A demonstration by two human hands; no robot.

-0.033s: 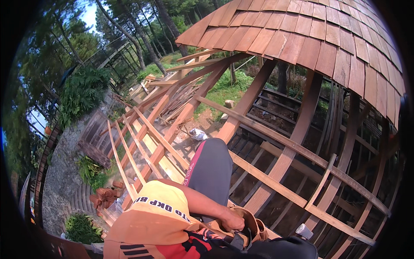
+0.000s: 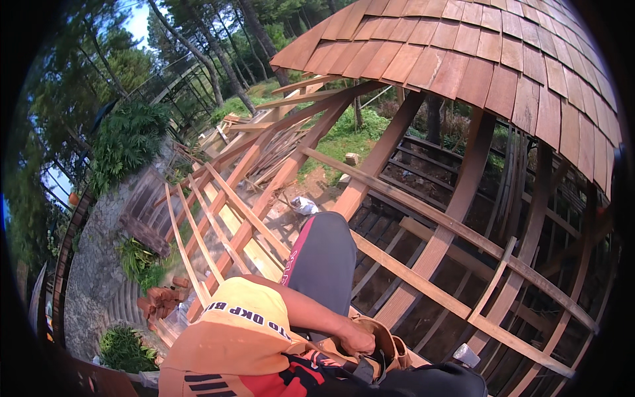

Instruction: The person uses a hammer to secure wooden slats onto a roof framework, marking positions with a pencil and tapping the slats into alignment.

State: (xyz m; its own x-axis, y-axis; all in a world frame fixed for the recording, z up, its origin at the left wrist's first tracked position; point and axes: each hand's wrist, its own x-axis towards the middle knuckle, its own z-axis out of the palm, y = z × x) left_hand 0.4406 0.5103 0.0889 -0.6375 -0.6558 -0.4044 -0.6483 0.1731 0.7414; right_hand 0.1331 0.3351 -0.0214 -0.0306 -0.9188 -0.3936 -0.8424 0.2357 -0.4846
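My left hand (image 2: 359,339) reaches down into a brown leather tool pouch (image 2: 399,352) at my waist. Its fingers are hidden inside the pouch, so whether they hold anything does not show. Beside my right thigh (image 2: 430,382) a silvery metal head (image 2: 467,355), like a hammer's, sticks up. No part of my right hand can be seen. My left knee (image 2: 325,248), in dark grey trousers, is bent up over the wooden roof frame.
Thick rafters (image 2: 423,268) slope down below me, crossed by thin battens (image 2: 410,205) with open gaps between them. Overlapping wooden shingles (image 2: 450,69) cover the roof's upper right. Far below lie stacked lumber (image 2: 271,165), reddish bricks (image 2: 162,303) and a stone-paved path (image 2: 92,278).
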